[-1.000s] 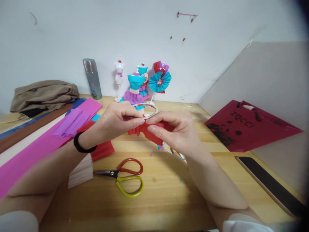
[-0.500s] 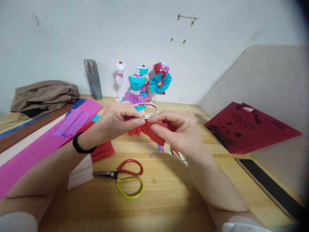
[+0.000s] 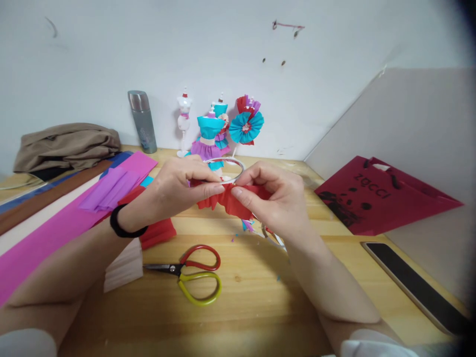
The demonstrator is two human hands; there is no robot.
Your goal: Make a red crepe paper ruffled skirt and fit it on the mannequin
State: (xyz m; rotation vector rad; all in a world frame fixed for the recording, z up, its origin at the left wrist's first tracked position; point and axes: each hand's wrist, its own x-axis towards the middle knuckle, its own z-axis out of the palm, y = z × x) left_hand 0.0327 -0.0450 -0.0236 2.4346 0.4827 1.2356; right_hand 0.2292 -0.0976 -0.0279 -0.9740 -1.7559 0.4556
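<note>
Red pleated crepe paper is held above the wooden table, its long axis running left to right between both hands. Left hand pinches its upper left edge shut; right hand pinches the right part, equally near. Scissors lie below, well apart.
</note>
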